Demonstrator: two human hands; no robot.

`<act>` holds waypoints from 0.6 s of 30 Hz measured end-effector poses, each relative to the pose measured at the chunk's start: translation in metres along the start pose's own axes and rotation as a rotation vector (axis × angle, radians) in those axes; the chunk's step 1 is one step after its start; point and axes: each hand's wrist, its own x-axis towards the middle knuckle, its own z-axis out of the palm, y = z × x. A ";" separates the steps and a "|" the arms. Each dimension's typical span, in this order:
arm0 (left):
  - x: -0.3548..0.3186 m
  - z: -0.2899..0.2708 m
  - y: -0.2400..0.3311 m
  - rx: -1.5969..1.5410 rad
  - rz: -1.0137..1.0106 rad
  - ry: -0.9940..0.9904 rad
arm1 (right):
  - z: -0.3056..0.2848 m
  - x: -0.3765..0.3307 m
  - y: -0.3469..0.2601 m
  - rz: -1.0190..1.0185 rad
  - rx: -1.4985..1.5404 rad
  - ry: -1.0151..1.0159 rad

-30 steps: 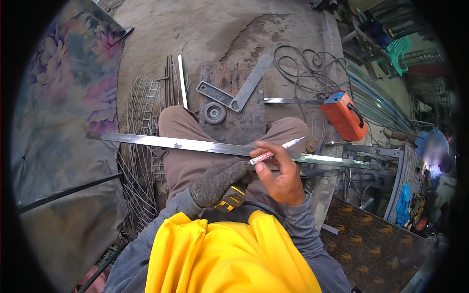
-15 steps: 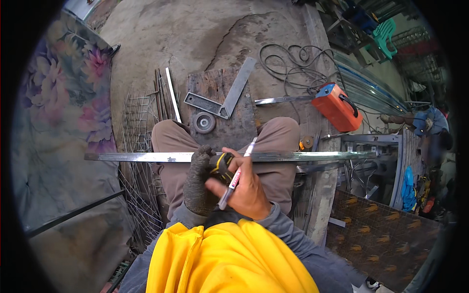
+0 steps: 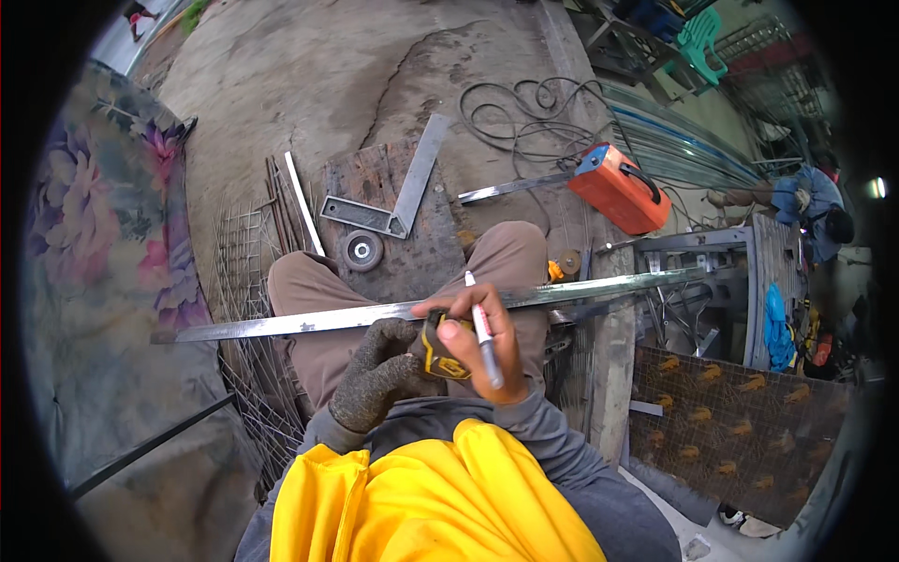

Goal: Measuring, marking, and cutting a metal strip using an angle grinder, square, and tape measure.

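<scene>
A long, shiny square metal tube [image 3: 309,321] lies across my lap, slightly tilted, its right end higher. Above my lap, a black-and-yellow tape measure [image 3: 442,354] sits between my two hands. My left hand [image 3: 373,377], in a dark grey knitted glove, curls its fingers and thumb against the near-left side of the tape measure. My bare right hand [image 3: 492,342] keeps a white marker [image 3: 481,323] between its fingers, while its thumb presses on the tape measure. The right index finger reaches over the tube's edge. Whether any tape is drawn out is hidden.
Ahead, a wooden board [image 3: 365,173] bears a metal try square [image 3: 412,192] and a grinding disc [image 3: 363,250]. An orange machine [image 3: 623,192] with looped black cable [image 3: 534,117] stands right. Wire mesh [image 3: 248,281] and a floral cloth [image 3: 112,281] are left. A person [image 3: 815,211] sits far right.
The tube has tilted, its left end lower. My left hand has lowered and turned its fingers toward the tape measure. The marker now points more upright. The whole view has shifted slightly.
</scene>
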 end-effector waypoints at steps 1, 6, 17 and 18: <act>0.000 0.005 -0.003 -0.025 0.026 0.022 | -0.006 0.000 -0.007 0.074 0.138 -0.053; 0.000 0.003 -0.015 -0.009 -0.022 -0.005 | -0.026 -0.001 -0.015 0.276 0.346 -0.200; -0.004 0.012 0.038 0.495 0.039 -0.063 | 0.001 -0.002 -0.044 -0.205 -0.919 -0.226; -0.003 0.010 0.038 0.709 0.115 -0.086 | 0.007 -0.001 -0.048 -0.198 -0.940 -0.248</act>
